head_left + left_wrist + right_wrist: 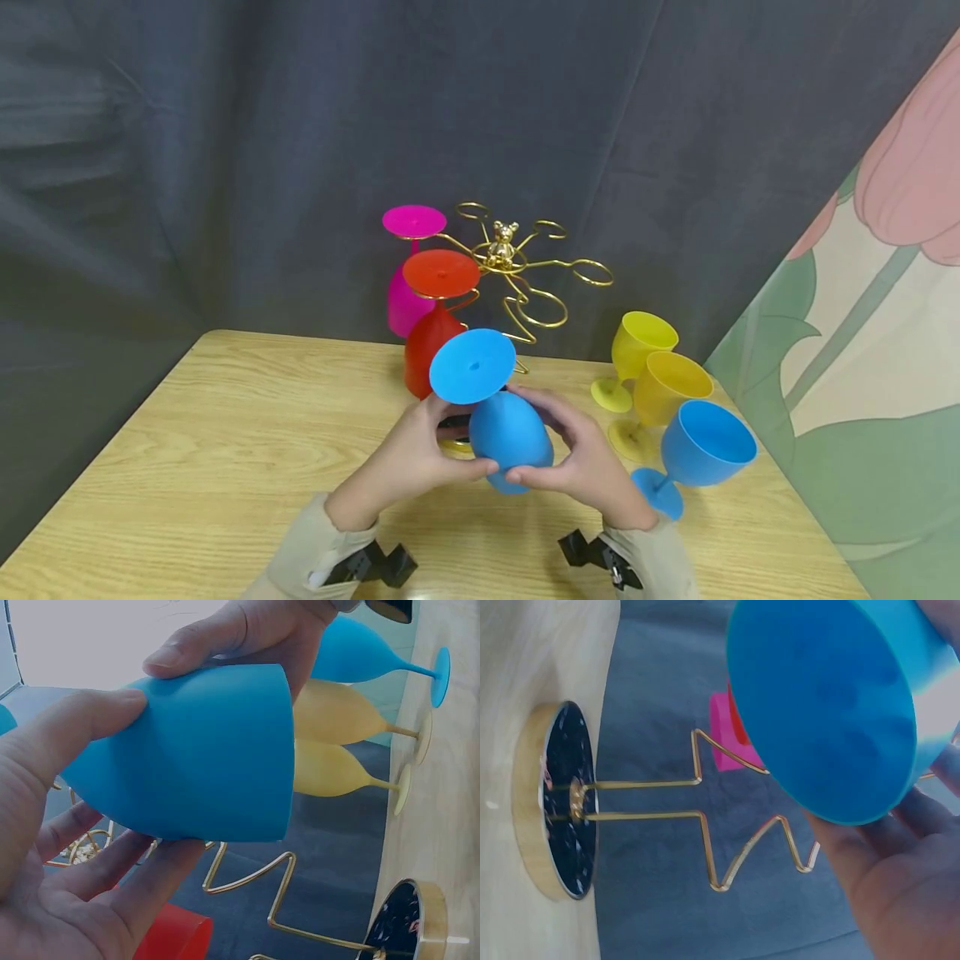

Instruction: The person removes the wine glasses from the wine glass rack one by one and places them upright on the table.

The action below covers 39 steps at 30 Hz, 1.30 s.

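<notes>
Light wood-grain table (225, 450). Behind table and along its left side: dark grey-blue cloth (315, 167), creased in places. Right of table: painted panel (915, 358) with big pink flowers (915, 167), green leaves (892, 483), pale background.

A wooden-looking table is carrying one stand and three goblets

The light table (262, 433), with wood grain running across its top, is bearing a gold wire stand (501, 254). This stand is resting on its round base (564, 847), which is showing a dark, speckled top and a gold-coloured side. Near the right edge, three goblets are standing upright on their feet, in one row: a pale yellow goblet (637, 346) is standing farthest from the person, a deeper yellow goblet (667, 392) is standing in the middle, and a blue goblet (705, 454) is standing nearest
</notes>
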### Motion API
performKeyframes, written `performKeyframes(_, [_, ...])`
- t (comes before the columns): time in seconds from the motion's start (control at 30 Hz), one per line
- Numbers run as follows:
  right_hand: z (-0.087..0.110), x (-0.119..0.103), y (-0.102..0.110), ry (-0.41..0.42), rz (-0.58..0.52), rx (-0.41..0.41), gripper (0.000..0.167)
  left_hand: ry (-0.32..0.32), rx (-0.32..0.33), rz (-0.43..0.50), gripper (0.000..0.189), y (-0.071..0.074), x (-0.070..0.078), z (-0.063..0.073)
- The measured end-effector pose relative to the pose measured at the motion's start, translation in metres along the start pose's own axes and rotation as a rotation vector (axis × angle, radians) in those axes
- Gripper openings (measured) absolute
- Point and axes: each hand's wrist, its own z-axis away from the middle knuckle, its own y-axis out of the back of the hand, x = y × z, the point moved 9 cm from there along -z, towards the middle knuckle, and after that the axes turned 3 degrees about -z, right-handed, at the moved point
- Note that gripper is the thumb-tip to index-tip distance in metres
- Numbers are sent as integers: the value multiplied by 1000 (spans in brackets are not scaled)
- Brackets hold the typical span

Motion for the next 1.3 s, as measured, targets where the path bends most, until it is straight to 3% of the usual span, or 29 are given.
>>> performKeyframes(0.3, [0,2,4,-111,74,-28,79,1,-41,78,77,-6,-10,-3])
performKeyframes(0.47, [0,1,7,-125,118,-20,77,-13,-56,103,72,-11,-13,-6])
performKeyframes(0.8, [3,-9,11,-144,312,-23,78,123,-160,66,78,-30,-25,-3])
performKeyframes(0.97, [2,-10,9,-173,380,-39,79,191,-164,70,77,-33,-29,0])
performKeyframes(1.1, [1,-9,8,-197,425,-48,79,252,-135,-18,71,-31,-30,3])
performKeyframes(1.3, [2,-12,7,-168,477,-72,78,338,-127,-239,68,-29,-26,10])
